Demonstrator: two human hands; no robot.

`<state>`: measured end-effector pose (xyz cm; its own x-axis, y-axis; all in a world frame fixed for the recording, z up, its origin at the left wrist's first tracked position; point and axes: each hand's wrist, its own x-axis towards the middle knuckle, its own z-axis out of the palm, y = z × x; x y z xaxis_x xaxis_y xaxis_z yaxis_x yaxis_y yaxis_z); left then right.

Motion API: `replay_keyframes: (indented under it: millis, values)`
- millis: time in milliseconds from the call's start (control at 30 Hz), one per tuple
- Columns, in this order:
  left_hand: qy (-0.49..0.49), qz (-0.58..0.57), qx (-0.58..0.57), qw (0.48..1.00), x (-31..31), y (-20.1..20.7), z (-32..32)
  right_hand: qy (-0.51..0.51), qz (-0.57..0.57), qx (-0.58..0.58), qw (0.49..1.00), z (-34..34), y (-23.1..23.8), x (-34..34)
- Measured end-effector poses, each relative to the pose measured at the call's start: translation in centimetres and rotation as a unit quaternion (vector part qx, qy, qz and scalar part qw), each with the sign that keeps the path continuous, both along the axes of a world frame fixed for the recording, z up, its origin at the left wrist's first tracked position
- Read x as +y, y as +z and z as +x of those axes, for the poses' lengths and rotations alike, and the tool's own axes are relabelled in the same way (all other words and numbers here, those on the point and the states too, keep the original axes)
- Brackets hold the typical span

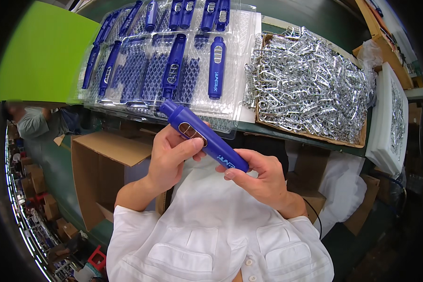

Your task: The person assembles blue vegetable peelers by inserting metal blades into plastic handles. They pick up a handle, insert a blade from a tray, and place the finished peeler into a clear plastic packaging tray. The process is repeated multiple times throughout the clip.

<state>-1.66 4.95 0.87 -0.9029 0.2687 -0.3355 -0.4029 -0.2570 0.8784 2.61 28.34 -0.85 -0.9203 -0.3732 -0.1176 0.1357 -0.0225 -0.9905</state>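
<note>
In front of my chest I hold a blue plastic tube-shaped casing (215,141) slantwise, its narrower end up to the left. It has an oval window with metal wire inside and pale lettering near its lower end. My left hand (167,157) grips the upper part, the thumb lying at the window's edge. My right hand (265,181) pinches the lower end between thumb and fingers. Just beyond, a clear plastic tray (232,101) carries several similar blue pieces, among them a whole blue casing (216,68) and an open blue half-shell (174,66).
Right of the tray, a shallow cardboard box (310,135) is heaped with shiny metal wire clips (310,84). A white foam tray (385,120) stands at the far right. A bright green panel (42,56) rises at left. Below the table edge sits an open cardboard carton (96,181). A person (33,122) is behind it.
</note>
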Motion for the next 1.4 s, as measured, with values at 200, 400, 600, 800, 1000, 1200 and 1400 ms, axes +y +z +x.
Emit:
replay_keyframes:
  millis: [200,400,600,800,1000,1200,1400]
  values:
    - [-0.016,-0.008,0.029,0.999,0.0,-0.4,0.0,-0.029,0.012,0.017,0.999,0.4,-0.1,-0.2]
    - [0.051,0.036,0.085,0.994,1.9,0.1,0.8,-0.001,0.015,0.019,1.000,0.6,0.0,0.1]
    - [0.047,0.063,0.109,0.991,2.0,-0.5,2.3,0.007,-0.029,0.011,0.999,0.8,-0.8,-0.1]
    - [-0.043,-0.061,0.185,0.980,2.8,-0.9,5.4,0.053,-0.014,0.002,0.998,0.4,-0.2,-0.2]
    - [0.018,-0.003,0.104,0.994,3.5,-0.2,6.3,0.010,-0.013,0.015,1.000,0.6,-0.6,-1.4]
    - [0.016,-0.030,0.167,0.985,3.3,-1.2,5.7,0.010,0.034,0.030,0.999,-0.1,0.3,-1.5]
    - [0.005,-0.025,0.150,0.988,2.7,-1.4,5.3,-0.009,0.033,0.044,0.998,-0.5,-0.4,-2.5]
